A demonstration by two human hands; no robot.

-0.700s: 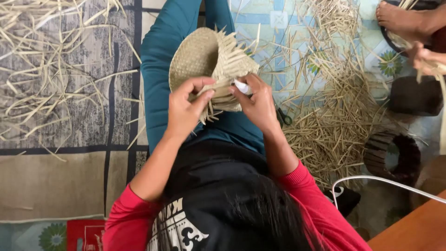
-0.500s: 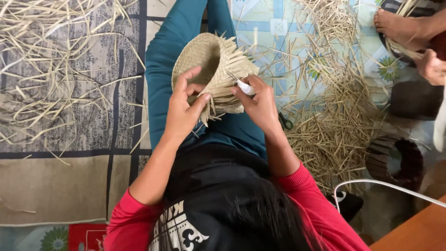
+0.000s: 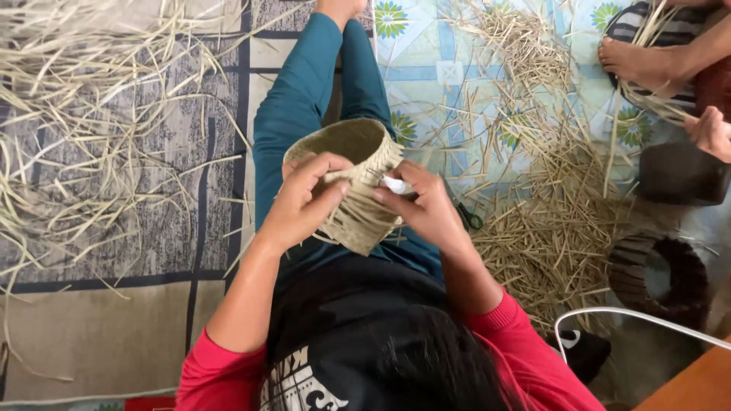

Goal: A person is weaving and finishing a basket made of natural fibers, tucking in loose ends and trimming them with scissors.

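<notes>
A small round basket (image 3: 354,152) woven from pale straw rests in my lap, its open mouth turned up and away from me. My left hand (image 3: 304,199) grips its near wall, thumb and fingers pinched on the weave. My right hand (image 3: 425,207) is against the basket's right side, holding a small white tool (image 3: 395,184) at the weave. My legs in teal trousers (image 3: 297,106) stretch out ahead on the mat.
Loose straw strips (image 3: 91,129) cover the grey mat at left. A heap of cut straw (image 3: 548,221) lies at right. Another person's foot (image 3: 640,65) and hand (image 3: 712,131) are at upper right, a dark woven ring (image 3: 659,275) below them. Black scissors (image 3: 468,217) lie by my right thigh.
The basket has turned from showing its flat bottom and loose ends to showing its open mouth. Both hands stayed on it, shifting their grip.
</notes>
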